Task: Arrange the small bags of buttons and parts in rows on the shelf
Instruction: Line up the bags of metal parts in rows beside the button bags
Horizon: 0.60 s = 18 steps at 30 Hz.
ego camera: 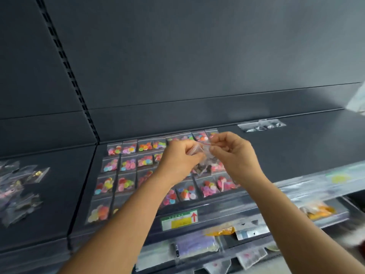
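Both my hands meet above the dark shelf [286, 155]. My left hand [178, 158] and my right hand [235, 153] each pinch the top edge of a small clear bag [203, 165] with dark parts inside; it hangs between them. Under the hands, several small bags of coloured buttons [126, 165] lie in rows on the shelf. My forearms hide some of those bags. A clear bag of dark parts [260, 125] lies alone at the shelf's back right.
A loose heap of clear bags [19, 186] lies on the neighbouring shelf to the left. A green and yellow label [179, 219] sits on the shelf's front rail. Lower shelves hold more packets [318, 209]. A pale bag [358, 101] shows at the right edge.
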Each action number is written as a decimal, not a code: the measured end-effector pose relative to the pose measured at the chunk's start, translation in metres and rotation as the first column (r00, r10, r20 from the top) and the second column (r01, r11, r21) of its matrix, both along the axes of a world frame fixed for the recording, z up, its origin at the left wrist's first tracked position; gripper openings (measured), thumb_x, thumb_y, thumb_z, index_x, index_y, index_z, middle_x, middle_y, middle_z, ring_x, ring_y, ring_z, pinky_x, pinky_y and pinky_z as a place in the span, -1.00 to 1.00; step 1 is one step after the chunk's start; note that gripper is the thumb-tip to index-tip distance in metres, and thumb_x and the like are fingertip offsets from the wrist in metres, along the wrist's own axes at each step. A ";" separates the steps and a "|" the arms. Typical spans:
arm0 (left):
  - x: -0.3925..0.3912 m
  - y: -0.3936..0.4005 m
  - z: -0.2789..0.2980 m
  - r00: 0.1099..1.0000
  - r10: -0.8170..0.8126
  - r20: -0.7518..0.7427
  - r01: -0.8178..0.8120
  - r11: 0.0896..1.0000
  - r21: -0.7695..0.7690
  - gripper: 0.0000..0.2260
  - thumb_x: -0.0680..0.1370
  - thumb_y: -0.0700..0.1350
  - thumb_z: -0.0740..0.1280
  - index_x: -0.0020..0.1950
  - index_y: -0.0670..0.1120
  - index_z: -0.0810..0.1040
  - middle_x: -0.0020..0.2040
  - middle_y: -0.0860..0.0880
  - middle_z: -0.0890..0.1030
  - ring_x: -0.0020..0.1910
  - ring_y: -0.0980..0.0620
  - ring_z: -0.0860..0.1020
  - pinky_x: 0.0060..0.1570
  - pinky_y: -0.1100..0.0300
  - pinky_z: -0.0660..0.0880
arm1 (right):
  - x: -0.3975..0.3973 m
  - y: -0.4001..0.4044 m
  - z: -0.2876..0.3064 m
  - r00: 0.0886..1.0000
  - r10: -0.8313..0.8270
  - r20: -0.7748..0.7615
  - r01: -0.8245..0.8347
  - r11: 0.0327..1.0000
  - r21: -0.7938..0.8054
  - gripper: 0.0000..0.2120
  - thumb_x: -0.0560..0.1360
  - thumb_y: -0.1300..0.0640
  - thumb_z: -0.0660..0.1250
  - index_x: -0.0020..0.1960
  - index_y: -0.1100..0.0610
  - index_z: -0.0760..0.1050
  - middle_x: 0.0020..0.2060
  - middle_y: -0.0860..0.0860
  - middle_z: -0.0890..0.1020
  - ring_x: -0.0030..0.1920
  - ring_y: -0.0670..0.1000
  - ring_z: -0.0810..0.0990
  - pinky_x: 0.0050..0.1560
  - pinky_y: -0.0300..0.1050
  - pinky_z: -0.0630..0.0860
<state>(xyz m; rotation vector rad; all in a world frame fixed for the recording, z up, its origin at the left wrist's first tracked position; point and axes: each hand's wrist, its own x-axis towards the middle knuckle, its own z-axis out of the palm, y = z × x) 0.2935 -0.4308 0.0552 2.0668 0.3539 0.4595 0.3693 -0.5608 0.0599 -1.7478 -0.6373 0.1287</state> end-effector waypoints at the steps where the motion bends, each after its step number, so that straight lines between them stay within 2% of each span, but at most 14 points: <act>1: 0.012 -0.013 0.001 1.000 -0.013 -0.008 0.013 1.000 0.015 -0.89 0.46 -0.15 0.44 -0.26 -0.04 0.58 -0.41 0.08 0.48 -0.40 0.15 0.39 -0.33 0.21 0.37 | 0.009 -0.014 0.002 1.000 0.011 -0.002 -0.011 1.000 -0.009 -0.85 0.40 0.21 0.46 -0.18 -0.02 0.55 -0.35 -0.10 0.62 -0.36 -0.14 0.53 -0.24 -0.25 0.50; 2: 0.024 -0.025 0.002 1.000 -0.020 -0.012 0.020 1.000 0.020 -0.85 0.46 -0.14 0.43 -0.30 -0.08 0.56 -0.43 0.06 0.43 -0.42 0.13 0.34 -0.36 0.21 0.32 | 0.018 -0.027 0.004 1.000 0.016 -0.004 -0.016 1.000 -0.012 -0.86 0.38 0.17 0.48 -0.17 -0.01 0.54 -0.35 -0.10 0.62 -0.37 -0.15 0.54 -0.27 -0.31 0.50; 4: 0.045 -0.050 0.003 1.000 -0.022 -0.007 0.022 1.000 0.013 -0.85 0.47 -0.11 0.42 -0.27 -0.13 0.58 -0.43 0.02 0.46 -0.44 0.13 0.35 -0.39 0.23 0.33 | 0.038 -0.053 0.006 1.000 0.004 -0.008 -0.004 1.000 0.005 -0.83 0.38 0.19 0.48 -0.17 -0.03 0.53 -0.35 -0.10 0.63 -0.38 -0.18 0.55 -0.33 -0.36 0.46; 7: 0.073 -0.080 0.004 1.000 -0.010 0.009 0.010 1.000 0.027 -0.80 0.49 -0.10 0.40 -0.34 -0.02 0.54 -0.47 0.13 0.49 -0.47 0.22 0.40 -0.41 0.34 0.38 | 0.067 -0.088 0.005 0.996 -0.069 -0.052 0.071 0.997 0.043 -0.83 0.43 0.25 0.43 -0.11 0.00 0.54 -0.33 -0.07 0.64 -0.37 -0.14 0.55 -0.38 -0.37 0.42; 9: 0.091 -0.097 0.003 1.000 -0.008 0.012 0.008 1.000 0.008 -0.87 0.49 -0.07 0.39 -0.26 -0.01 0.59 -0.37 0.11 0.58 -0.37 0.12 0.51 -0.30 0.20 0.49 | 0.084 -0.109 0.003 0.991 -0.096 -0.097 0.100 0.994 0.043 -0.86 0.43 0.23 0.43 -0.07 0.03 0.56 -0.32 -0.07 0.64 -0.38 -0.14 0.53 -0.39 -0.35 0.42; 11: 0.107 -0.110 0.004 1.000 -0.011 0.011 0.012 0.999 -0.030 -0.92 0.50 -0.06 0.38 -0.18 0.00 0.61 -0.26 0.04 0.64 -0.29 0.06 0.56 -0.23 0.10 0.52 | 0.097 -0.124 0.001 0.988 -0.080 -0.132 0.079 0.997 -0.012 -0.91 0.43 0.21 0.42 -0.11 0.05 0.60 -0.34 -0.05 0.64 -0.42 -0.12 0.47 -0.43 -0.31 0.39; 13: 0.123 -0.121 0.004 1.000 -0.029 0.007 0.030 0.999 -0.035 -0.95 0.50 -0.09 0.38 -0.16 0.00 0.62 -0.21 0.02 0.66 -0.22 0.04 0.59 -0.14 0.09 0.53 | 0.110 -0.136 -0.004 0.981 -0.079 -0.175 0.070 0.996 -0.054 -0.94 0.43 0.20 0.41 -0.20 0.08 0.62 -0.38 0.00 0.62 -0.41 -0.08 0.44 -0.38 -0.23 0.39; 16: 0.145 -0.131 0.005 0.997 -0.078 -0.012 0.077 0.997 -0.030 -0.96 0.48 -0.12 0.40 -0.17 0.00 0.62 -0.19 -0.01 0.67 -0.17 0.00 0.61 -0.05 0.05 0.57 | 0.129 -0.146 -0.010 0.967 -0.134 -0.217 0.130 0.991 -0.032 -0.92 0.41 0.18 0.42 -0.25 0.13 0.64 -0.36 0.15 0.62 -0.34 0.03 0.49 -0.21 0.04 0.51; 18: 0.162 -0.133 0.004 0.994 -0.103 -0.021 0.103 0.994 -0.033 -0.94 0.46 -0.12 0.41 -0.21 0.02 0.62 -0.20 -0.02 0.67 -0.16 -0.06 0.63 -0.05 -0.03 0.59 | 0.140 -0.150 -0.013 0.954 -0.190 -0.232 0.195 0.981 0.000 -0.90 0.42 0.20 0.41 -0.27 0.15 0.63 -0.40 0.12 0.61 -0.34 0.04 0.51 -0.18 0.11 0.54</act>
